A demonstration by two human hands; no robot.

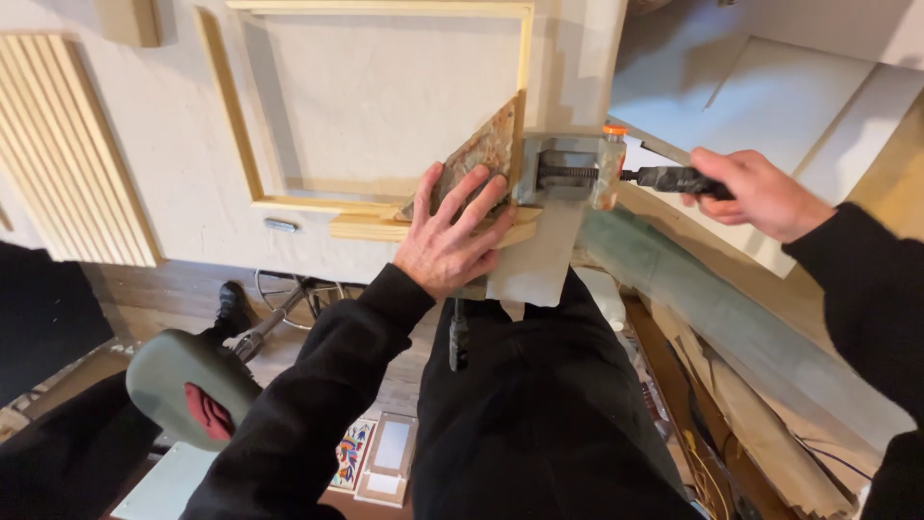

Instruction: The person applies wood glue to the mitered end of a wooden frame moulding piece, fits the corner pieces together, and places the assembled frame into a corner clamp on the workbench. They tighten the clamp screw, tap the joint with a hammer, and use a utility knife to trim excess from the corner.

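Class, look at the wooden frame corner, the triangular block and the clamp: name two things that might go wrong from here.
1. The left hand presses flat on the triangular block, close to the clamp; fingers might get pinched.
2. The right hand grips the clamp handle; overtightening may dent or shift the wooden frame, which overhangs the tabletop.

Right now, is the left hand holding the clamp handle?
No, the left hand presses flat on the triangular corner brace; the right hand grips the clamp handle.

The left hand [450, 234] lies flat with fingers spread, while the right hand [756, 193] is closed in a grip.
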